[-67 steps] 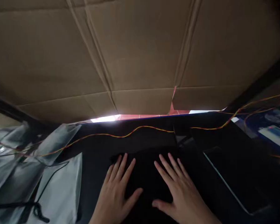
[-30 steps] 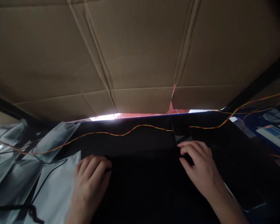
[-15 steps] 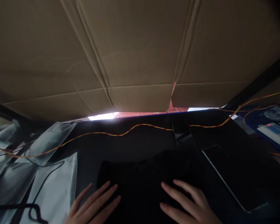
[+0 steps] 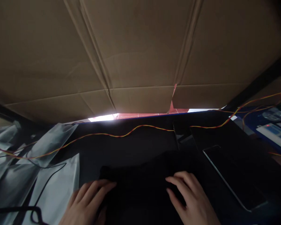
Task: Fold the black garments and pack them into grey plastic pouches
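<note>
A piece of black cloth (image 4: 138,190) lies on the dark table in front of me, hard to make out against the surface. My left hand (image 4: 87,200) is at its left edge, fingers bent and drawn together on the fabric; the thumb is mostly hidden below. At the opposite edge is my right hand (image 4: 189,197), its fingers bent and resting on the cloth. A gap shows between the right thumb and forefinger.
Clear plastic bags (image 4: 55,187) and a black cable (image 4: 38,214) lie on the left. A red-yellow twisted wire (image 4: 121,136) crosses the back over a dark phone (image 4: 184,134). Another phone (image 4: 234,178) lies right, near a white power strip (image 4: 273,136). Cardboard (image 4: 140,47) walls the far side.
Both hands have gone from spread, flat fingers to bent ones. The left fingers have drawn together, and the cloth's upper left edge has shifted and bunched slightly.
</note>
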The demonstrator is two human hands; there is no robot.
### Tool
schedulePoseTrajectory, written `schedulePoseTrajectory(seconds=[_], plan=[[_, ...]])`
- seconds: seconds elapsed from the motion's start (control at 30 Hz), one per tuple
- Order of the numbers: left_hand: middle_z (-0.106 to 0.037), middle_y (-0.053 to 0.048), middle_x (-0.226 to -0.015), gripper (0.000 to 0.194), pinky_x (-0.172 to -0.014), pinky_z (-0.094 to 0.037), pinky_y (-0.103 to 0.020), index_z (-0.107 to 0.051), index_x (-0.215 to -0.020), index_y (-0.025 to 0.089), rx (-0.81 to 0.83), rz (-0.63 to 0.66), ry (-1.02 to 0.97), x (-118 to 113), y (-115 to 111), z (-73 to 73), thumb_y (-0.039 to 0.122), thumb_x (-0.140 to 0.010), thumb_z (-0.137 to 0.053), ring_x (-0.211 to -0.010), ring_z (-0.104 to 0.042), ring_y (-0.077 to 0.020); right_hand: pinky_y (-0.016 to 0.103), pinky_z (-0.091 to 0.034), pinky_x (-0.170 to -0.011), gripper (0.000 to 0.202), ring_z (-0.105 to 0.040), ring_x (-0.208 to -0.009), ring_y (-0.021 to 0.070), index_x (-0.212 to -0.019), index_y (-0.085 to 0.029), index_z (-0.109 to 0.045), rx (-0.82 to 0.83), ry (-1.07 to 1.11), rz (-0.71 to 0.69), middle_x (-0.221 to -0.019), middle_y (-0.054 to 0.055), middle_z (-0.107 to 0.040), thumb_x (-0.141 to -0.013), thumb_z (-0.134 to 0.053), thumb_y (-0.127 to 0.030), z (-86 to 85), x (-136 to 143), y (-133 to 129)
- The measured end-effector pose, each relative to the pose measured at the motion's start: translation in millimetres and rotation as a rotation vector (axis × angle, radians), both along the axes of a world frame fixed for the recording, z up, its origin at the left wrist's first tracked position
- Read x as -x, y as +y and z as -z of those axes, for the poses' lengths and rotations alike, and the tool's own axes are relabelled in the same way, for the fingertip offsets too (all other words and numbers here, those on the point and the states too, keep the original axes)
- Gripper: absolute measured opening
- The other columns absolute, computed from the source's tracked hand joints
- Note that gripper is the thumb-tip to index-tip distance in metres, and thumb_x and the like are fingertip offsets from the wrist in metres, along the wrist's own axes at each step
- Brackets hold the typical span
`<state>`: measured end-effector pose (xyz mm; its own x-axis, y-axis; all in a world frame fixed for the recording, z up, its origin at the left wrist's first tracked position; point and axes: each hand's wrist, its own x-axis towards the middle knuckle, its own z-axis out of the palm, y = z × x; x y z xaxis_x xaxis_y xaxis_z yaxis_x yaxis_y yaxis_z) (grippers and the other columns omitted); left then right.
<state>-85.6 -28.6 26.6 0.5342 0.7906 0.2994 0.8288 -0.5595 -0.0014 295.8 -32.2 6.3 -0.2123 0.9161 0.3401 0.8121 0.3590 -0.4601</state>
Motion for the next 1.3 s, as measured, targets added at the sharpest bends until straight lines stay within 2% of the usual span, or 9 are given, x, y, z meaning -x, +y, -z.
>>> schedulePoseTrajectory(seconds=[0.17, 0.3, 0.53, 0.67, 0.8, 0.9, 1.0, 1.17, 1.3], plan=[[-0.061, 0.000, -0.166, 0.065, -0.111, -0.060, -0.050, -0.054, -0.163, 0.035, -0.151, 0.117, 0.121, -60.3, 7.5, -13.7, 0.022, -0.100, -0.054, -0.146, -0.064, -0.0312, 0.049, -0.071, -0.090, 0.031, -0.075, -0.123, 0.0331, -0.135, -0.035, -0.074, -0.159, -0.072, -0.066, -0.144, 0.008, -0.073, -0.105, -0.067, -0.028, -11.7, 20.0, 4.8], [-0.057, -0.005, -0.169, 0.059, -0.116, -0.057, -0.045, -0.046, -0.169, 0.026, -0.154, 0.098, 0.108, -82.9, 15.1, -0.2, 0.026, -0.110, -0.048, -0.150, -0.061, -0.0284, 0.057, -0.067, -0.095, 0.024, -0.069, -0.133, 0.0372, -0.116, -0.034, -0.078, -0.131, -0.095, -0.105, -0.153, 0.003, -0.070, -0.101, -0.069, -0.018, -11.6, 35.8, 10.6], [-0.053, -0.008, -0.172, 0.066, -0.106, -0.063, -0.041, -0.035, -0.174, 0.023, -0.139, 0.073, 0.161, -68.8, 21.7, 19.8, 0.045, -0.113, -0.044, -0.147, -0.064, -0.0286, 0.057, -0.065, -0.094, 0.018, -0.067, -0.133, 0.0363, -0.095, -0.031, -0.072, -0.025, -0.063, 0.020, -0.142, 0.004, -0.075, -0.107, -0.061, -0.024, -0.2, 40.6, 16.2], [-0.055, -0.008, -0.169, 0.068, -0.104, -0.066, -0.042, -0.033, -0.174, 0.019, -0.117, 0.107, 0.163, -62.2, 22.2, 12.1, 0.044, -0.112, -0.046, -0.147, -0.065, -0.0292, 0.051, -0.062, -0.095, 0.015, -0.068, -0.128, 0.0326, -0.115, -0.032, -0.072, -0.165, -0.014, 0.031, -0.146, 0.005, -0.072, -0.108, -0.060, -0.027, -8.6, 19.5, 14.4], [-0.065, -0.007, -0.161, 0.071, -0.108, -0.066, -0.043, -0.031, -0.175, 0.020, -0.094, 0.091, 0.066, -56.2, 21.5, 11.7, 0.039, -0.111, -0.053, -0.143, -0.068, -0.0282, 0.060, -0.058, -0.092, 0.038, -0.069, -0.121, 0.0400, -0.139, -0.028, -0.066, -0.214, -0.092, 0.289, -0.142, 0.015, -0.070, -0.109, -0.059, -0.051, -7.6, -28.7, 14.2], [-0.070, -0.006, -0.155, 0.070, -0.107, -0.067, -0.045, -0.033, -0.175, 0.023, -0.090, 0.084, 0.017, -54.7, 21.8, 18.1, 0.031, -0.109, -0.054, -0.139, -0.071, -0.0278, 0.066, -0.059, -0.086, 0.058, -0.071, -0.112, 0.0457, -0.124, -0.022, -0.071, -0.155, -0.170, 0.412, -0.126, 0.021, -0.073, -0.105, -0.054, -0.073, 4.5, -58.5, 13.0], [-0.069, -0.005, -0.157, 0.066, -0.106, -0.068, -0.047, -0.038, -0.173, 0.026, -0.080, 0.076, 0.020, -55.9, 23.4, 23.9, 0.029, -0.109, -0.054, -0.139, -0.071, -0.0285, 0.058, -0.065, -0.077, 0.051, -0.077, -0.098, 0.0392, -0.102, -0.026, -0.074, -0.080, -0.107, 0.386, -0.114, 0.015, -0.078, -0.106, -0.053, -0.073, 10.4, -68.6, 11.6], [-0.068, -0.004, -0.158, 0.061, -0.105, -0.069, -0.045, -0.046, -0.169, 0.025, -0.093, 0.070, 0.047, -60.2, 25.5, 24.0, 0.025, -0.109, -0.052, -0.140, -0.070, -0.0271, 0.030, -0.063, -0.053, 0.028, -0.082, -0.074, 0.0239, -0.098, -0.030, -0.067, 0.048, 0.163, 0.369, -0.098, 0.004, -0.083, -0.106, -0.063, -0.057, -22.7, -57.1, 11.5], [-0.071, -0.004, -0.154, 0.048, -0.103, -0.069, -0.046, -0.061, -0.158, 0.025, -0.120, 0.076, 0.049, -68.2, 27.8, 24.3, 0.027, -0.110, -0.051, -0.136, -0.073, -0.0279, 0.031, -0.070, -0.073, 0.005, -0.084, -0.088, 0.0243, -0.105, -0.031, -0.065, -0.109, 0.152, 0.186, -0.107, 0.005, -0.084, -0.104, -0.064, -0.035, -51.5, -20.5, 14.5]])
